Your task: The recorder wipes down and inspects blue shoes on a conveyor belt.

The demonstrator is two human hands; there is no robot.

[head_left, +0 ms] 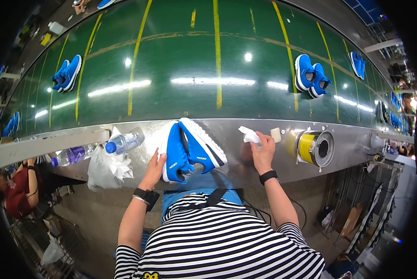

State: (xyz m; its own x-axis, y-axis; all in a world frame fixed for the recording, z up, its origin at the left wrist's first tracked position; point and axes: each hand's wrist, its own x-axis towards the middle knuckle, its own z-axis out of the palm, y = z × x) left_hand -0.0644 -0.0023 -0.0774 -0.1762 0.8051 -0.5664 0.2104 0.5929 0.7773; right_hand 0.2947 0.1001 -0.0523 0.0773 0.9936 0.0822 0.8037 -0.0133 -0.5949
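A pair of blue sneakers with white soles lies on the metal ledge in front of me: the left sneaker (173, 153) and the right sneaker (201, 145), side by side and tilted apart. My left hand (152, 171) rests against the outer side of the left sneaker, fingers extended along its sole edge, not wrapped round it. Off to the right, my right hand (264, 151) pinches a crumpled white tissue (249, 135) above the ledge. A small pale block (276, 135) lies just beside its fingers.
Past the ledge runs a green conveyor belt (180, 60) with yellow lines, carrying more blue sneakers (311, 76). A yellow-labelled tin (316, 148) stands at right. Left are a clear bottle (124, 143), a purple-labelled bottle (76, 156), a plastic bag (104, 169) and a metal bar (45, 149).
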